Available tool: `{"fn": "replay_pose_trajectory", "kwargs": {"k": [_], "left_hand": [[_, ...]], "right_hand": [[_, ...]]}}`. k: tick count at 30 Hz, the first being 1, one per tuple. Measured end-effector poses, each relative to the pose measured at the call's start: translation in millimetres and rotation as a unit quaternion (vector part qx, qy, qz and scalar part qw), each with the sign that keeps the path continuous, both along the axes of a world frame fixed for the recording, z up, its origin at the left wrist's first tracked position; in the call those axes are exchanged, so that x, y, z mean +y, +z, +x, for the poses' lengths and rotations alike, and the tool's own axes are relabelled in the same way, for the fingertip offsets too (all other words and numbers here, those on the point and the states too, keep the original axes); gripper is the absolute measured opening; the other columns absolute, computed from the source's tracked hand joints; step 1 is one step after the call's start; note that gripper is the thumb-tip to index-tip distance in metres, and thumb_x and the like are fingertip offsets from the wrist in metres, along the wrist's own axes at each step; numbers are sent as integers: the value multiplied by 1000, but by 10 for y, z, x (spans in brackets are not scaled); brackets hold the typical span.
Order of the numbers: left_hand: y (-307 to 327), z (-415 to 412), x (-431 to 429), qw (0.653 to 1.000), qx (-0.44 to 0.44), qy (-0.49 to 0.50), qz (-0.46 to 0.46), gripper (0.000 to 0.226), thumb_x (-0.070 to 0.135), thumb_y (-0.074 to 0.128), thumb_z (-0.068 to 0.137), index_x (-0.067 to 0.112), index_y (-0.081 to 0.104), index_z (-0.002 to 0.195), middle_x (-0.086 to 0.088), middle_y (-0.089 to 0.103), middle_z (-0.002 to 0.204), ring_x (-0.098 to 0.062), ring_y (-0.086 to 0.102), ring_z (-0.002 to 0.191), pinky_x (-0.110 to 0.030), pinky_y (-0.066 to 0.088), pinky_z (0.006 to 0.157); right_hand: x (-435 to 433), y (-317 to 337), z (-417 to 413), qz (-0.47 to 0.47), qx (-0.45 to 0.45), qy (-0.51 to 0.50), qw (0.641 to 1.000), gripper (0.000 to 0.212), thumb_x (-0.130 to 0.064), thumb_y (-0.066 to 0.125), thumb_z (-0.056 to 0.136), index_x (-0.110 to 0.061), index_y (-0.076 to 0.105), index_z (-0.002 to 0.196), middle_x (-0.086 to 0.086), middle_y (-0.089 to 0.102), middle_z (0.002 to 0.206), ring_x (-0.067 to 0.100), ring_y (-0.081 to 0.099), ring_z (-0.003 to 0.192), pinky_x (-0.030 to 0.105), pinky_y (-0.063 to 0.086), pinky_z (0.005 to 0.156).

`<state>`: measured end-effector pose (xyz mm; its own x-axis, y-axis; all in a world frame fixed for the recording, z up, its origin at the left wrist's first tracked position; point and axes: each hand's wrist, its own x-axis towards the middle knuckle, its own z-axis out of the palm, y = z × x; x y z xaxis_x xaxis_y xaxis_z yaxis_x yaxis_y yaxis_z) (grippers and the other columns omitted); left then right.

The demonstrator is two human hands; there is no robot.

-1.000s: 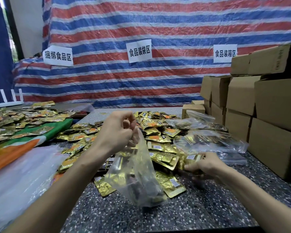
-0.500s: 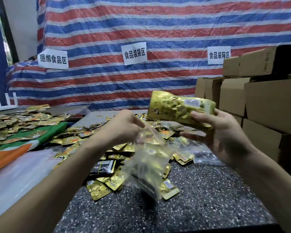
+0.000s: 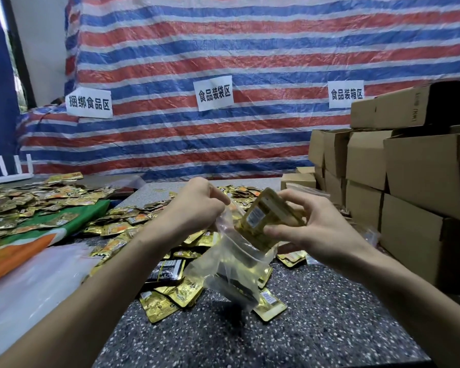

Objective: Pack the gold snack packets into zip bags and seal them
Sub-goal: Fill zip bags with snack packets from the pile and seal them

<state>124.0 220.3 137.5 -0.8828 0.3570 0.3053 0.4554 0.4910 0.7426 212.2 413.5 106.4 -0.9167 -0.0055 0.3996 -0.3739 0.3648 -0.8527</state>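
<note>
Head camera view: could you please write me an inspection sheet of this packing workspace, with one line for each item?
Surface: dark speckled tabletop; a green and orange cloth lies at the left.
Job's things: clear zip bag held up with some packets inside; stack of gold packets at its mouth; loose gold packets heaped beneath.
Clutter: black packet among the gold ones; clear plastic sheet at the left.
Grippers: left hand pinches the bag's top edge; right hand grips the stack.
Cables: nothing seen.
Surroundings: striped tarp with paper signs; cardboard boxes stacked at the right.
</note>
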Motion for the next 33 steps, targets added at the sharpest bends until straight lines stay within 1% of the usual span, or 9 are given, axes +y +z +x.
{"fn": "replay_pose_trajectory", "kwargs": {"k": [4,8,14,19,22,25,27,30,33], "left_hand": [[-8,4,-16,1000,20,2,-5,28,-8,53,93,-2,69,114,-16,69,105,-16,73,65,-29,61,61],[-22,-14,-79,999,38,-11,-9,21,-2,55,95,-2,70,110,-11,68,95,-7,68,55,-23,56,52],[-24,-28,-205,996,-32,-67,41,30,-11,40,91,-12,69,97,-21,69,108,-29,68,96,-32,62,74],[-53,-74,-346,993,14,-88,-74,13,9,70,84,17,78,91,11,74,97,0,67,93,-19,51,78],[-57,-112,-369,994,37,-73,-76,5,20,75,85,16,77,88,6,75,90,-7,67,88,-29,54,83],[-77,-130,-406,995,66,-50,-57,4,18,71,89,16,74,87,2,74,86,-5,69,79,-27,55,76],[-87,-140,-443,996,71,-33,-40,4,16,68,91,16,70,89,0,73,90,-4,70,78,-22,53,71],[-97,-174,-517,998,53,-19,-5,5,10,64,92,12,68,89,-9,68,97,-19,72,86,-27,59,78],[-120,-184,-580,998,41,-10,49,11,4,66,89,13,71,86,-16,69,95,-23,72,83,-30,61,76]], "right_hand": [[-14,90,-23,94,9,-48,994,39,-6,85,73,-31,73,100,-10,74,97,11,70,98,47,56,93],[-12,143,-88,167,-10,-77,983,48,-3,89,64,-27,74,104,-7,73,97,12,72,88,38,62,80],[96,277,-336,264,-88,-117,953,54,-18,96,57,-20,61,98,3,68,89,17,66,81,34,57,67],[172,289,-541,242,-91,-48,965,52,-7,92,62,-12,44,81,6,60,71,17,62,60,28,54,50],[209,251,-607,220,-75,-20,972,39,-5,90,66,-12,51,68,-1,62,55,8,61,53,25,52,53],[287,278,-594,187,-76,25,979,20,-16,89,67,-10,71,75,4,75,74,14,69,67,22,56,66],[355,328,-575,149,-94,52,983,27,-20,84,68,-9,78,92,7,78,90,19,75,85,23,59,77],[449,380,-542,134,-123,94,979,30,-10,80,77,-7,76,106,8,77,105,21,73,99,25,58,87],[464,367,-525,178,-91,66,978,27,1,77,79,-15,79,101,3,78,100,19,74,95,29,59,88]]}}
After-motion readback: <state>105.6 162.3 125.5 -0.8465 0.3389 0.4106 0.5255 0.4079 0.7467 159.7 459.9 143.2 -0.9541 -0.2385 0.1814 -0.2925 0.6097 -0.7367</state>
